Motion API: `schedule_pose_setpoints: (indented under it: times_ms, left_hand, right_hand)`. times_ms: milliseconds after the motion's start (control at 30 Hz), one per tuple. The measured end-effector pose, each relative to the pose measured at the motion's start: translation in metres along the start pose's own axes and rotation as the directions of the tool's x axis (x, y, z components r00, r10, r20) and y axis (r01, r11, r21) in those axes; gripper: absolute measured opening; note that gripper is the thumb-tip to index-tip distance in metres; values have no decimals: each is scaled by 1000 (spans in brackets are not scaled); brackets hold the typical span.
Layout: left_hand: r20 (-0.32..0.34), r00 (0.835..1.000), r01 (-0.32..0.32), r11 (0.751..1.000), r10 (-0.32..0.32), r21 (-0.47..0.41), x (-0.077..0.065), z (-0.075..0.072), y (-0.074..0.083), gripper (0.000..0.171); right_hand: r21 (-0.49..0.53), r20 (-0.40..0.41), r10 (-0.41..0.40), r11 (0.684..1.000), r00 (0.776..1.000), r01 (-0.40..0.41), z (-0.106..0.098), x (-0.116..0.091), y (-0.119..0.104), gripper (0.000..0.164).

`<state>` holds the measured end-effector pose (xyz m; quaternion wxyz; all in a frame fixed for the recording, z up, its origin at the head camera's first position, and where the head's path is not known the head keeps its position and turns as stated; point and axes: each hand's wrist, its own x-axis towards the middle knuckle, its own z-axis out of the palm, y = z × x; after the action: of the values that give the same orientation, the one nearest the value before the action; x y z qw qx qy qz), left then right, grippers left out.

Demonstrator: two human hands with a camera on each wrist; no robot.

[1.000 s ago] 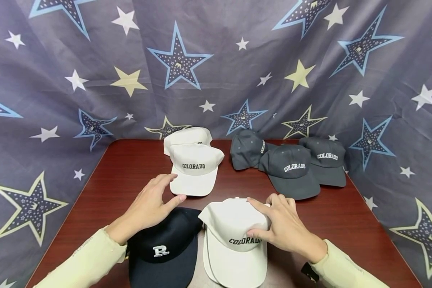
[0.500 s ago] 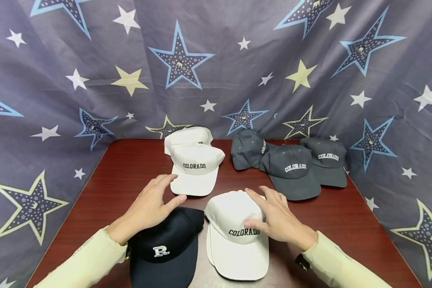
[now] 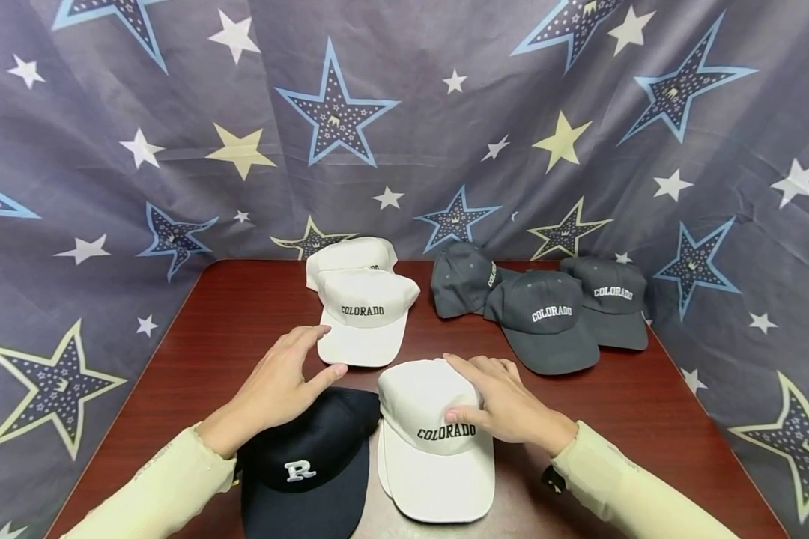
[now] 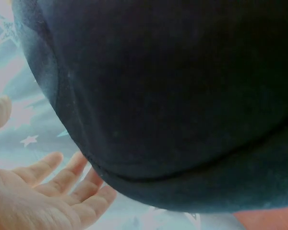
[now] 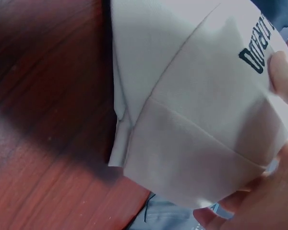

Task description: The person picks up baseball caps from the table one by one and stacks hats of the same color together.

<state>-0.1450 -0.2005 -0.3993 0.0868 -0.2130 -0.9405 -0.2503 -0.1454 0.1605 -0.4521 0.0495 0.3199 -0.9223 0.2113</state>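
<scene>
Reddish table (image 3: 647, 427) below, right hand (image 3: 505, 397) grips white COLORADO cap (image 3: 418, 397), left hand (image 3: 273, 389) spread: apparently stacking, next needing aligned brims (image 3: 445, 486).

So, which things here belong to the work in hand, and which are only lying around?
Likely in the work:
Right hand, holding the front white cap
Second white cap, partly showing underneath
Left hand, at the black cap; contact unclear

Likely just lying there:
Two white caps, further back
Three grey caps, back right
</scene>
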Motion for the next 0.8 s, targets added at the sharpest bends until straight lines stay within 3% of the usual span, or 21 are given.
schedule_pose_setpoints:
  times_ms: [800]
  left_hand:
    - [14, 1000, 9, 1000, -9, 5, 0, 0, 3, 70]
  right_hand:
    - [-2, -2, 20, 1000, 1000, -20, -1, 1, -1, 87]
